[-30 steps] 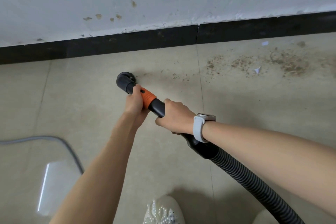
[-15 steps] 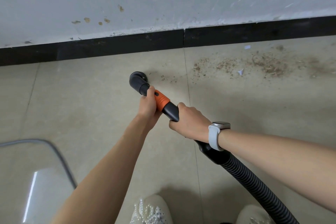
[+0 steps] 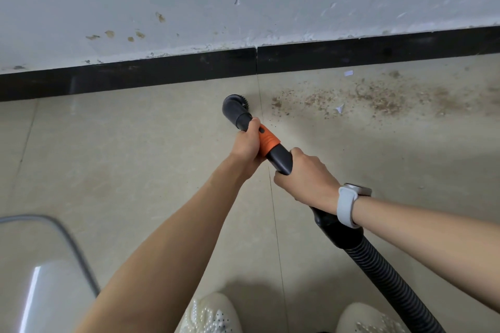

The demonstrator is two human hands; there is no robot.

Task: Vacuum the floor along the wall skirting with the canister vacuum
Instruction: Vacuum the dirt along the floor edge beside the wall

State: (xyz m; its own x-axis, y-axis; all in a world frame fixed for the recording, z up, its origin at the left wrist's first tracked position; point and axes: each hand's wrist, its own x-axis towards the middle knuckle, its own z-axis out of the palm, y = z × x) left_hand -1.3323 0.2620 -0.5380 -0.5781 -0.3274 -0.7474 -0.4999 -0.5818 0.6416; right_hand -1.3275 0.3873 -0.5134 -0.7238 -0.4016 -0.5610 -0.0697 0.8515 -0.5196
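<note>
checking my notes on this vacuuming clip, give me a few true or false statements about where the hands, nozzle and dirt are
1. Both hands grip the vacuum wand. True: the left hand holds it near the orange collar, the right hand further back.
2. The brush nozzle sits right in the middle of the debris patch. False: the debris patch lies to its right, mostly untouched.
3. The skirting is black. True.
4. The smartwatch is on the left wrist. False: it is on the right wrist.
5. The ribbed hose runs off toward the wall. False: it trails back to the lower right, past the shoes.
</note>
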